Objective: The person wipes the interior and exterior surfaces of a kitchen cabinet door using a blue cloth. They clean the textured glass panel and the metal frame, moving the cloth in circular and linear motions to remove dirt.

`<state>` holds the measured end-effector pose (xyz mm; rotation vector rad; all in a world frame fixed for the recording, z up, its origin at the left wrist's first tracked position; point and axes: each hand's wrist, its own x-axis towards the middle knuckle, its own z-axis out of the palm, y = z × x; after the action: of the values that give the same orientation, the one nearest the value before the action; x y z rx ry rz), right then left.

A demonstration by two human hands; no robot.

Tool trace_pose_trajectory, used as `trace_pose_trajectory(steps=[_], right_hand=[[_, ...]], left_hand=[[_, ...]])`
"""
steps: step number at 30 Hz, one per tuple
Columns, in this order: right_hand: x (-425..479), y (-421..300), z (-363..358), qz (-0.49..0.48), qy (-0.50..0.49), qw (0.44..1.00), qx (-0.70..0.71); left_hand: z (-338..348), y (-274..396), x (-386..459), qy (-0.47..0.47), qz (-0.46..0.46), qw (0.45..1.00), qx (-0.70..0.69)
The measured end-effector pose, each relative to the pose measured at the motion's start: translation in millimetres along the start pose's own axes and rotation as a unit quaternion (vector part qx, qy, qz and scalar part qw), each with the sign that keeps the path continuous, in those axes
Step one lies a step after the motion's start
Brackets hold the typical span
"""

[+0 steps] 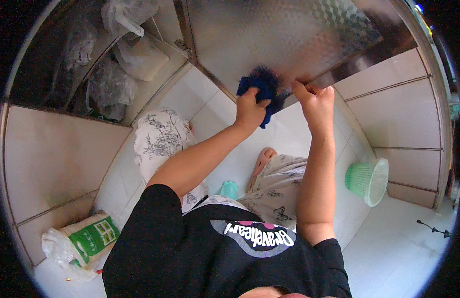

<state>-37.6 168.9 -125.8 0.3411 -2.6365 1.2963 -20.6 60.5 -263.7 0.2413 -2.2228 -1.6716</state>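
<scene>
My left hand [250, 108] is closed around a bunched dark blue cloth [259, 83], which lies against the lower part of a shiny, textured cabinet door [237, 41]. To its right, my right hand [315, 100] grips the dark-framed edge of the same door, near its corner. The fingertips of that hand are partly hidden by the edge. The door stands swung out from the cabinet, above the pale tiled floor.
Clear plastic bags [110, 85] fill the open cabinet at upper left. A green-and-white sack [92, 238] lies on the floor at lower left. A green mesh basket [358, 180] stands at right, by the tiled cabinet wall [405, 123]. A turquoise object [229, 190] is between my legs.
</scene>
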Motion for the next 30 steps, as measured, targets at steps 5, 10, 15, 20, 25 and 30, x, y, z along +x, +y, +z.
trace_pose_trajectory(steps=[5,10,15,20,25,30], right_hand=[[-3,-10,-5,-0.005,-0.014,0.999,-0.039],[-1,-25,-1,0.003,0.000,1.000,0.011],[0,-9,-2,0.001,-0.009,0.999,0.036],[0,-2,-1,0.024,-0.005,0.999,0.040],[1,4,0,0.055,-0.003,0.998,0.034],[1,4,2,0.049,0.014,0.998,0.043]], left_hand=[[-13,28,2,0.003,0.027,0.998,-0.052],[0,-25,11,0.041,-0.068,0.996,0.031],[14,-43,6,0.031,-0.103,0.994,-0.022],[16,-48,2,-0.026,-0.174,0.961,-0.215],[26,-62,11,-0.032,-0.228,0.934,-0.272],[31,-64,11,-0.015,-0.200,0.923,-0.329]])
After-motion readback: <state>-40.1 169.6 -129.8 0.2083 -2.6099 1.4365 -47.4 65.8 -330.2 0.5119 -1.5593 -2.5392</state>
